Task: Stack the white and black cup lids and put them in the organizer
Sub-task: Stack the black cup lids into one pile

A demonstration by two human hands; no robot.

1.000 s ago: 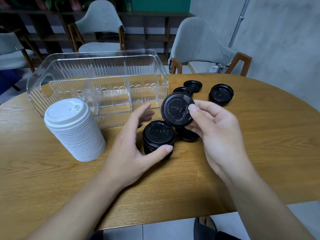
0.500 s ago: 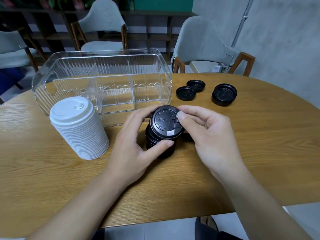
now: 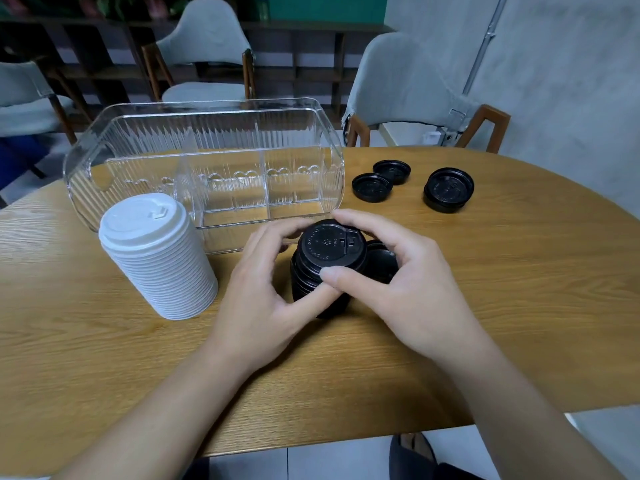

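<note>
A stack of black cup lids (image 3: 323, 268) stands at the table's middle. My left hand (image 3: 263, 292) curls round its left side, thumb at the front. My right hand (image 3: 401, 285) pinches the top black lid (image 3: 330, 245), thumb on its near rim and fingers over its far rim, the lid sitting on the stack. Another black lid (image 3: 382, 259) lies just right of the stack, partly hidden by my right hand. A tall stack of white lids (image 3: 157, 258) stands to the left. The clear ribbed organizer (image 3: 204, 133) sits behind, with dividers and nothing inside.
Two loose black lids (image 3: 372, 187) (image 3: 392, 171) lie upside down right of the organizer, and a short black pile (image 3: 449, 189) sits further right. The wooden table (image 3: 519, 289) has a near edge at the bottom. Grey chairs (image 3: 398, 88) stand behind the table.
My right hand carried the black lid down and left from mid-air onto the black stack. My left hand stayed round the stack.
</note>
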